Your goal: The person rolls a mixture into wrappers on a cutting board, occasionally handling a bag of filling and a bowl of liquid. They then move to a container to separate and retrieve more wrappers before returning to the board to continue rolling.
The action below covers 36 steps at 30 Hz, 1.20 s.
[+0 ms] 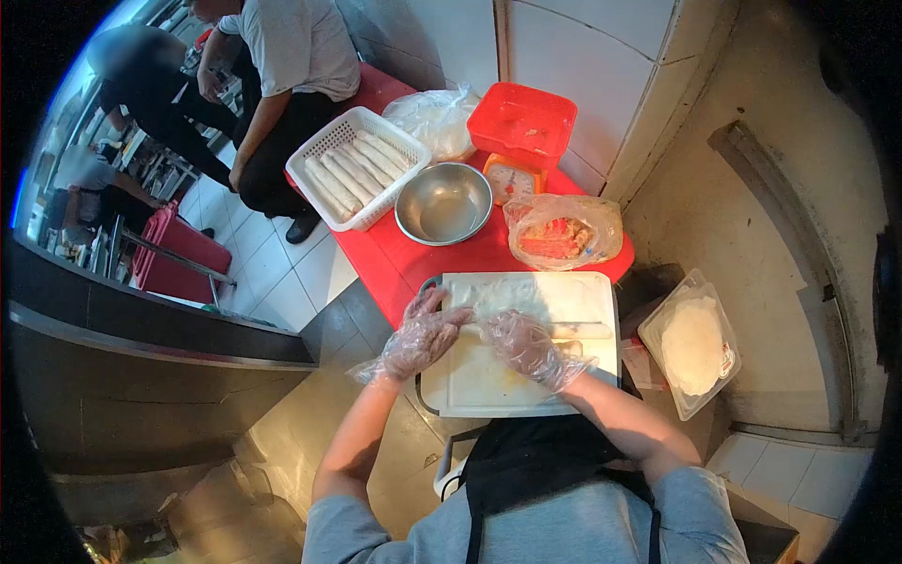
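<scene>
Both my hands wear clear plastic gloves and rest on a white cutting board. My left hand presses fingertips on a thin pale wrapper sheet spread over the board's far half. My right hand curls over a pale roll lying across the board, gripping its near end. A small bit of filling shows by my right wrist.
On the red table stand a steel bowl, a white basket of finished rolls, a bag of reddish filling, a red tub and a scale. A tray of round wrappers sits right. People stand at far left.
</scene>
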### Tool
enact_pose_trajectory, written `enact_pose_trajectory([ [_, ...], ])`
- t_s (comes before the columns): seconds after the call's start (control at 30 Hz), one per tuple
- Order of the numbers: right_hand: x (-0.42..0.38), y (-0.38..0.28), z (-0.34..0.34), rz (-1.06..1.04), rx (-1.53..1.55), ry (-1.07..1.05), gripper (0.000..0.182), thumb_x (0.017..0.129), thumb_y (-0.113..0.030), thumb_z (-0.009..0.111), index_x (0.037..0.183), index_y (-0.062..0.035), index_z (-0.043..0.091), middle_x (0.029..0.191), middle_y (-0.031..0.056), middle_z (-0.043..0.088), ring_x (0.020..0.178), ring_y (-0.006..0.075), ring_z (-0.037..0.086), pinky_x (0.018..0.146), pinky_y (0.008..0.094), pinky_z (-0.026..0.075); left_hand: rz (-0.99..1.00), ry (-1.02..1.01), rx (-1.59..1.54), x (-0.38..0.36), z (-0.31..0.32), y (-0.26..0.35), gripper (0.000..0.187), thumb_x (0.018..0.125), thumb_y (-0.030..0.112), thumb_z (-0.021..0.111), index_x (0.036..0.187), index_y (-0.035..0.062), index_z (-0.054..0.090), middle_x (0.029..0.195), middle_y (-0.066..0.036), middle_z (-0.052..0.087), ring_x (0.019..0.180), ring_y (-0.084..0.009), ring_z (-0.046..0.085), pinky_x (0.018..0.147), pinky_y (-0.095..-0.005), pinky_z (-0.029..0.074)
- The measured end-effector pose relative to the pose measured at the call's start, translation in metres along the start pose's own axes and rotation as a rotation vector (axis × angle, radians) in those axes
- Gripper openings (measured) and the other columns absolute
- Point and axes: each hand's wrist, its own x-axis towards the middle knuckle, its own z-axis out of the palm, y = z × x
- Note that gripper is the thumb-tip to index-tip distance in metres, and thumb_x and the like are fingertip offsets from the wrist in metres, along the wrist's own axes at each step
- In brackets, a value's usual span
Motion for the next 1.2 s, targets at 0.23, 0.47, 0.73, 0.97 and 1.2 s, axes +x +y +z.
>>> enact_pose_trajectory([
  [0.23, -0.008, 0.004, 0.010, 0.049, 0.038, 0.001, 0.019, 0.082, -0.012, 0.059, 0.099, -0.0047, 0.062, 0.087, 0.0135, 0.061, 0.085, 0.0321, 0.062, 0.077, 0.0448, 0.051, 0.144, 0.040, 0.140, 0.020, -0.002, 0.033, 0.033, 0.094, 0.021, 0.059, 0.123, 0.0062, 0.064, 0.135, -0.015, 0.059, 0.133, -0.0397, 0.045, 0.111, -0.0505, 0.034],
  [0.47, -0.075, 0.040, -0.010, 0.364, 0.523, 0.106, 0.028, 0.092, -0.019, 0.053, 0.114, -0.0042, 0.064, 0.113, 0.0141, 0.066, 0.108, 0.0306, 0.062, 0.098, 0.0424, 0.046, 0.141, 0.142, 0.021, 0.021, 0.025, 0.062, 0.034, 0.084, 0.002, 0.068, 0.117, 0.0017, 0.065, 0.110, -0.017, 0.065, 0.098, -0.0371, 0.063, 0.084, -0.0440, 0.052],
  [0.73, -0.104, 0.060, -0.109, 0.281, 0.137, -0.077, 0.022, 0.097, -0.022, 0.054, 0.107, -0.0090, 0.069, 0.105, 0.0137, 0.069, 0.102, 0.0315, 0.063, 0.091, 0.0429, 0.049, 0.165, 0.160, 0.220, 0.027, 0.028, 0.077, 0.037, 0.087, 0.013, 0.067, 0.123, 0.0038, 0.062, 0.112, -0.016, 0.064, 0.101, -0.0357, 0.061, 0.086, -0.0440, 0.050],
  [0.97, -0.097, 0.073, -0.124, 0.060, 0.139, -0.113, 0.011, 0.089, -0.015, 0.060, 0.090, -0.0051, 0.065, 0.088, 0.0147, 0.063, 0.089, 0.0349, 0.061, 0.079, 0.0434, 0.051, 0.205, -0.020, 0.065, 0.081, 0.097, 0.119, 0.040, 0.088, 0.018, 0.067, 0.126, 0.0059, 0.060, 0.118, -0.015, 0.063, 0.103, -0.0346, 0.059, 0.087, -0.0434, 0.050],
  [1.2, -0.086, 0.096, -0.124, 0.042, 0.067, -0.261, 0.019, 0.077, -0.019, 0.070, 0.092, -0.0076, 0.067, 0.100, 0.0120, 0.064, 0.093, 0.0332, 0.062, 0.084, 0.0448, 0.051, 0.202, 0.054, -0.098, 0.082, 0.087, 0.140, 0.025, 0.090, 0.011, 0.061, 0.113, 0.0036, 0.067, 0.101, -0.016, 0.068, 0.095, -0.0346, 0.063, 0.085, -0.0439, 0.052],
])
